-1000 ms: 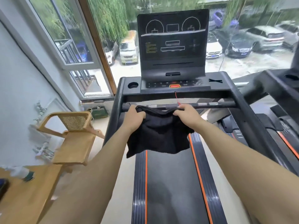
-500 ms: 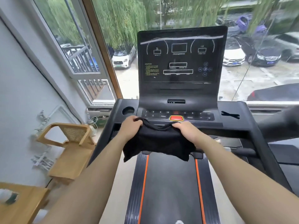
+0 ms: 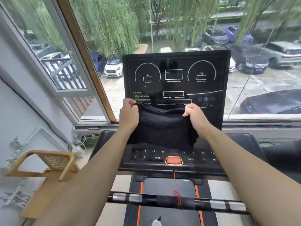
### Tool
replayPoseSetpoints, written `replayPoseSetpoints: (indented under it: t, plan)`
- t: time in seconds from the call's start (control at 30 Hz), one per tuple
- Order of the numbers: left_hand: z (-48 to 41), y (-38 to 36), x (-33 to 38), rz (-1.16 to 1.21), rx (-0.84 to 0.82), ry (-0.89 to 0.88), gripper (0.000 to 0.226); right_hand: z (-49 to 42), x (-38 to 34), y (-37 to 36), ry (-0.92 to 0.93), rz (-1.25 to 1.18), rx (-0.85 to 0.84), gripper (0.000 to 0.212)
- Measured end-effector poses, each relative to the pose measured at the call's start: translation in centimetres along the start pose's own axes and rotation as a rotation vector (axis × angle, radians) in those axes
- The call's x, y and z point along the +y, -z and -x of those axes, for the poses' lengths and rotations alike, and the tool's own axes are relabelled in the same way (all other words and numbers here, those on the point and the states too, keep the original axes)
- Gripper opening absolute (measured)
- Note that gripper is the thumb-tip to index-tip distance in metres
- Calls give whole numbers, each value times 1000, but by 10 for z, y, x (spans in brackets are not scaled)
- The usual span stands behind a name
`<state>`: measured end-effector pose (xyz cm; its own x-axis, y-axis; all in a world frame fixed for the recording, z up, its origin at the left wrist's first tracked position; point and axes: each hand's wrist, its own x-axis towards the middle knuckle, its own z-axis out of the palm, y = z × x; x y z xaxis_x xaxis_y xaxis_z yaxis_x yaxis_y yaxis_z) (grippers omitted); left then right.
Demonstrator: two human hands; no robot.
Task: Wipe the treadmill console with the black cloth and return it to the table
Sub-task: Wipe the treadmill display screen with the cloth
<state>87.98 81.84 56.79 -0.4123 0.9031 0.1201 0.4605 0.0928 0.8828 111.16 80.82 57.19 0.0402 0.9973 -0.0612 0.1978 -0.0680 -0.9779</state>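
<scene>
Cloth spread at the console, wipe about to begin

Nearest me, the red safety cord (image 3: 176, 191) hangs by the handlebar (image 3: 177, 203); a dropped forearm could snag it. Beyond, my left hand (image 3: 128, 113) and right hand (image 3: 194, 116) each pinch a top corner of the black cloth (image 3: 162, 128), draped over the treadmill console (image 3: 175, 75) lower edge; it may press the red stop button (image 3: 173, 160).

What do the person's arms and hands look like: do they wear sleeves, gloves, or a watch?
Both forearms are bare up to the picture's edge, with no sleeve in view. The left hand and right hand wear no gloves. No watch, bracelet or ring shows on either one.
</scene>
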Motion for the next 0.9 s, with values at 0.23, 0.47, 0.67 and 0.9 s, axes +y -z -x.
replayPoseSetpoints:
  t: [0.23, 0.47, 0.67, 0.9]
  plan:
    - [-106, -4, 50, -2, 149, -306, 25, -104, -85, -22, 245, 58, 225, 29]
    - [-167, -45, 67, -79, 221, -468, 41, -178, -80, -78, 727, 647, 466, 41]
    - [-194, -90, 19, -630, 193, -751, 64, -219, -25, -97, 879, 1254, 243, 63]
    - [-138, -85, -95, -834, 7, -729, 69, -170, 77, -113, 948, 1391, 11, 69]
